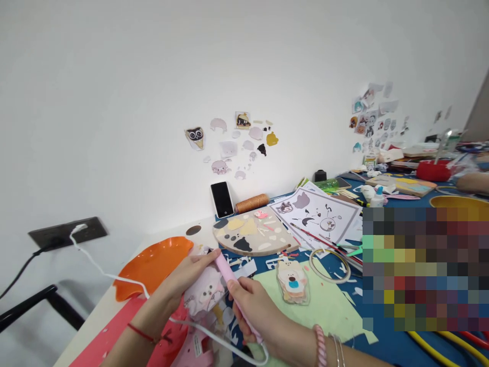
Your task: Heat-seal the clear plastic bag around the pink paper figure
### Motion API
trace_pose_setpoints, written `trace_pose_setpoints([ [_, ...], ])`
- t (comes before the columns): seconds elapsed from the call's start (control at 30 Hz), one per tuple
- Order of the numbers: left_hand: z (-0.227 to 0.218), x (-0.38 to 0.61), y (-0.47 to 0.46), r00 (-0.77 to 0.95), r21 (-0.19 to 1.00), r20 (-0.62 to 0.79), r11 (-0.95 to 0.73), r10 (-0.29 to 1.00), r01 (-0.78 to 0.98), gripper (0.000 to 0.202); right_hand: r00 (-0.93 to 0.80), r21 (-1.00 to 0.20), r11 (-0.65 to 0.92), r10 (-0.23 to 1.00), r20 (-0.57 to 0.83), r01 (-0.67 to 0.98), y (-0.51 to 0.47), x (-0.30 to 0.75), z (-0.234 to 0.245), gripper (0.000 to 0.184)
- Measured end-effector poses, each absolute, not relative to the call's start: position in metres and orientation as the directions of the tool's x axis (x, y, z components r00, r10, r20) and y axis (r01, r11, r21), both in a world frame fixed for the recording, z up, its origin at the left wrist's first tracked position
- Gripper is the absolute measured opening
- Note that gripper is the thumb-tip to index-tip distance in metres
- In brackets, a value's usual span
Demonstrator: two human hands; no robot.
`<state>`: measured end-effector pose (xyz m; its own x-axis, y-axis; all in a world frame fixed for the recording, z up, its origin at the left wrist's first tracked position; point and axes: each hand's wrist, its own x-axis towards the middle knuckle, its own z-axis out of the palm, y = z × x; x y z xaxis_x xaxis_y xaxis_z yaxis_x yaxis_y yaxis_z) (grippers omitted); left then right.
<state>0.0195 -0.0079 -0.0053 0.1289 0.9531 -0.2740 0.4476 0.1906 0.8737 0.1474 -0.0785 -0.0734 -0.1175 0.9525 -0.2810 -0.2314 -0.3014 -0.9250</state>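
Wrapping its fingers around a pink wand, my right hand sits just over the left edge of the green sheet. My left hand, further left of the sheet, lays its fingers over the wand's far end; I can't tell whether they pinch it or only rest there. Beneath, left of the sheet, is a pale cutout printed with a small animal face, partly covered by my left hand.

The wand is smooth, slim and tilted, its far end pointing up and left. A white cable loops from its near end, disappears behind my left forearm and climbs to a black wall socket, well left of the sheet.

Further out, paper scraps crowd the sheet's far edge. On the sheet lies a bear-shaped piece with a clear border, and a tape ring overlaps its far right corner. Left of the sheet I see an orange dish and a red sheet. Beyond the green sheet is a rounded board carrying paper shapes; behind that stand a phone and a brown roll. Printed pages spread beyond the tape.

Right of the sheet, mosaic blocks mask part of the blue-covered tabletop. My right fingers hide most of the wand's near half, and both forearms are cut off below.
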Motion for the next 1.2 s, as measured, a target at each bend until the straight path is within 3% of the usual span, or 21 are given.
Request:
trace_pose_setpoints([
  [0.47,-0.0069,0.0223,-0.0091,0.155,0.92,-0.363,0.327,0.919,0.218,0.033,-0.118,-0.933,-0.259,0.965,-0.236,-0.248,-0.0803,0.1479,-0.0715,0.023],
  [0.97,-0.0063,0.0251,-0.0097,0.152,0.931,-0.323,0.285,0.934,0.23,0.032,-0.102,-0.929,-0.233,0.972,-0.212,-0.288,-0.0849,0.1472,-0.0719,0.029],
  [1.2,-0.0005,0.016,-0.0054,0.214,0.925,-0.309,0.24,0.927,0.296,0.047,-0.112,-0.916,-0.201,0.979,-0.172,-0.347,-0.0797,0.1495,-0.0726,0.029],
])
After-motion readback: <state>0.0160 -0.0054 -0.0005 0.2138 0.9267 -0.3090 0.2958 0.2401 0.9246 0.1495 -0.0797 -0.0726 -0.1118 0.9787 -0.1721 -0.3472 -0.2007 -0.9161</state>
